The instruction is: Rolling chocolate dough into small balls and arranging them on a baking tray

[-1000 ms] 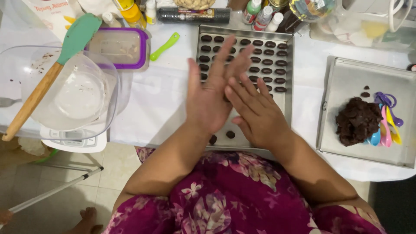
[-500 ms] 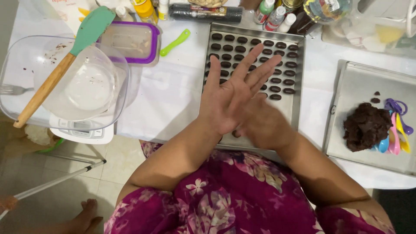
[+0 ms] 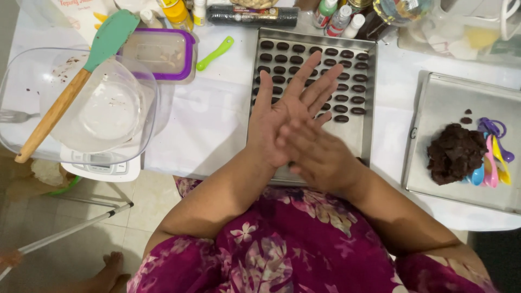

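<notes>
My left hand (image 3: 290, 106) is held palm up with its fingers spread over a steel baking tray (image 3: 354, 142). My right hand (image 3: 317, 154) lies flat across the left palm and is blurred by motion. Whatever may sit between the palms is hidden. Rows of small dark oval dough pieces (image 3: 347, 76) fill the far half of the tray. To the right, a lump of dark brown dough (image 3: 453, 152) rests on a second steel tray (image 3: 450, 97), beside coloured measuring spoons (image 3: 495, 160).
At the left, a clear glass bowl (image 3: 103, 111) stands on a white scale (image 3: 100, 171), with a teal-headed wooden spatula (image 3: 70, 89) leaning in it. A purple-rimmed container (image 3: 160, 54), a green utensil (image 3: 215, 53) and bottles (image 3: 339, 16) line the back. My lap is at the table's near edge.
My right hand slid back toward me along the left palm, from fingers beside fingers to lying across the palm. My left hand stayed over the tray with fingers spread wider.
</notes>
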